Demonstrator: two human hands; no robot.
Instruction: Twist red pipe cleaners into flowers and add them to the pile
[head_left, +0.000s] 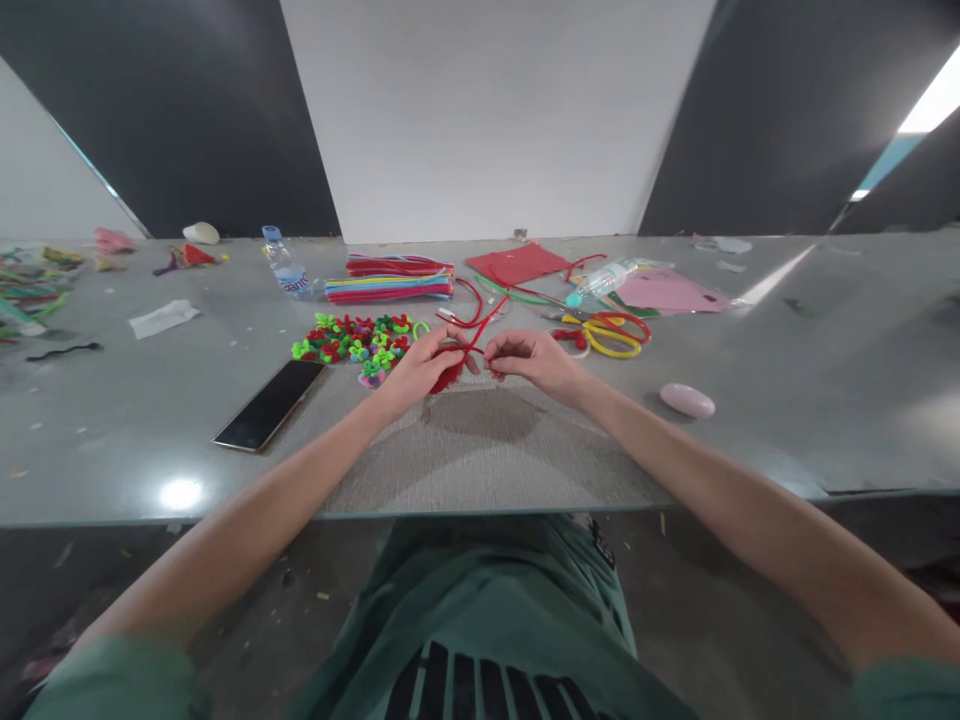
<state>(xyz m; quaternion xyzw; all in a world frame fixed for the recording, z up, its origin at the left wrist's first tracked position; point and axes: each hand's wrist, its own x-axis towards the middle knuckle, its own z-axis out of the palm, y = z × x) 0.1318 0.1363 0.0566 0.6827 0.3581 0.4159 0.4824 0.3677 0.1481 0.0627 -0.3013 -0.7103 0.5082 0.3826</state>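
Note:
My left hand [427, 366] and my right hand [534, 360] meet over the middle of the grey table [150, 450], both pinched on a red pipe cleaner [474, 330] that bends and crosses between them. A red folded bit [448, 378] of it shows under my left fingers. Just left of my hands lies a pile of small curled pipe-cleaner pieces [352, 342] in green, red and other colours. Yellow and red scissors [611, 335] lie just right of my right hand.
A dark phone [270, 404] lies left of my arms. A bundle of coloured pipe cleaners [390, 280], a water bottle [285, 265], red felt [517, 264], pink sheet [671, 293] sit farther back. A pink oval object [687, 401] lies at right.

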